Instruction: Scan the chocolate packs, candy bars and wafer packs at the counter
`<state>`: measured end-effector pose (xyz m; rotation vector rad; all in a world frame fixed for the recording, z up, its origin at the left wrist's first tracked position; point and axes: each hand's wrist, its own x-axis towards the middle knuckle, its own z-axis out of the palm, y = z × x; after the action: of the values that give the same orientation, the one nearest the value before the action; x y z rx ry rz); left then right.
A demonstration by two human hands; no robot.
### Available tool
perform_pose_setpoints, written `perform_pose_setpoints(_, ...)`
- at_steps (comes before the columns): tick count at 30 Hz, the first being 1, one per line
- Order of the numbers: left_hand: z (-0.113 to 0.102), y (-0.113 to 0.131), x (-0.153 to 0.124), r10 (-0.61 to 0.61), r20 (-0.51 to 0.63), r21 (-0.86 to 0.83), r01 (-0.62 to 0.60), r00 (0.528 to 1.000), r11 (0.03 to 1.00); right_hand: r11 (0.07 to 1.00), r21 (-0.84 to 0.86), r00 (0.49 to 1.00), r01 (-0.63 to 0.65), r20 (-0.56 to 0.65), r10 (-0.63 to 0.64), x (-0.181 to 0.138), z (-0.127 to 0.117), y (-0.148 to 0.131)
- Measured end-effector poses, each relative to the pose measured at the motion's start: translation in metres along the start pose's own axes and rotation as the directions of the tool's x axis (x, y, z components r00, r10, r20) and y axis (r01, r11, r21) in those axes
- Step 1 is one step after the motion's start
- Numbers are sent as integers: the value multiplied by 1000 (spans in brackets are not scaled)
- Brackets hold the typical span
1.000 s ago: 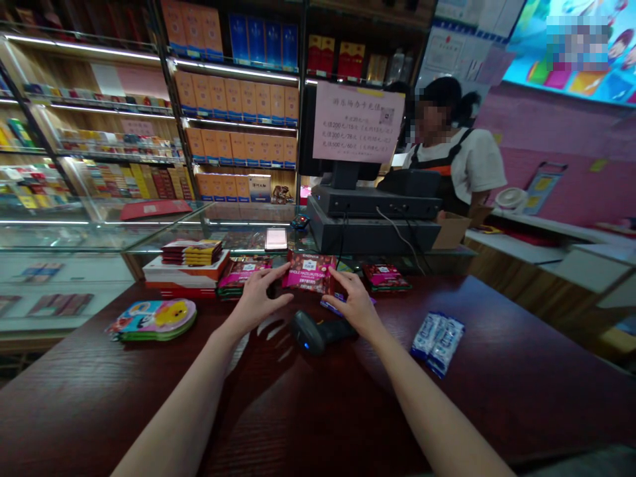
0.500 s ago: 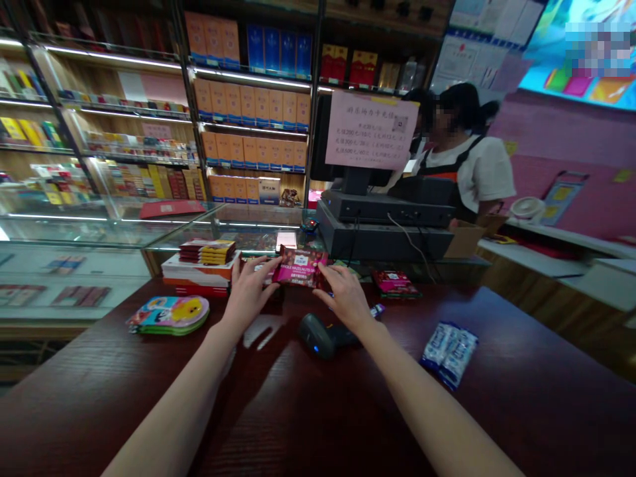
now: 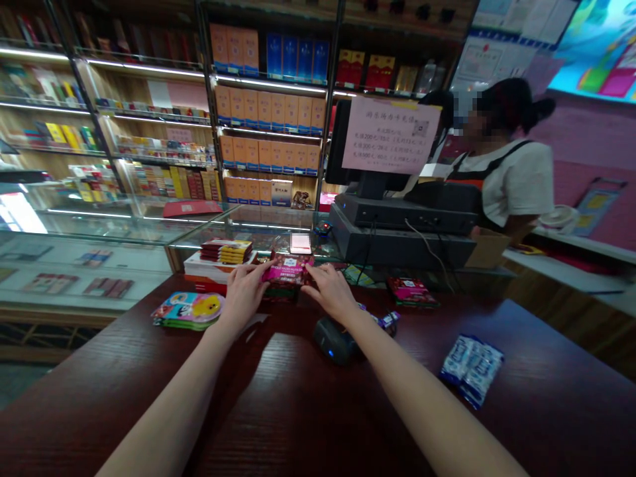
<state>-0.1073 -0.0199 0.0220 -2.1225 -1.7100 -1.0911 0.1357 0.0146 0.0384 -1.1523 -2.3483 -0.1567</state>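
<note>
Between my two hands is a dark red and pink packet of hazelnut chocolate, label facing me, at the far edge of the brown counter. My left hand grips its left end with fingers and thumb. At its right end, my right hand has its fingertips on the wrapper. Below my right hand lies a black barcode scanner with a blue light, partly covered by my forearm. Beside it is a purple-wrapped item.
To the left, small packets sit on stacked boxes, near colourful cartoon packages. Pink packets and blue-white packets lie right. A cash register stands behind, with a person in an apron beyond it.
The camera view has shifted left, so the surroundings appear further right. The chocolate packet has moved slightly left and down relative to the counter, still between both hands. The person behind has turned slightly.
</note>
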Motion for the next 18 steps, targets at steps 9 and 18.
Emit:
perform_pose_setpoints(9, -8, -9, -6, -94, 94, 86, 86, 991, 993, 1000, -14, 994, -18, 106, 19, 23, 11, -14)
perform_pose_setpoints(18, -9, -6, -7, -151, 131, 235, 117, 980, 965, 998, -31, 968, -58, 242, 64, 32, 12, -20)
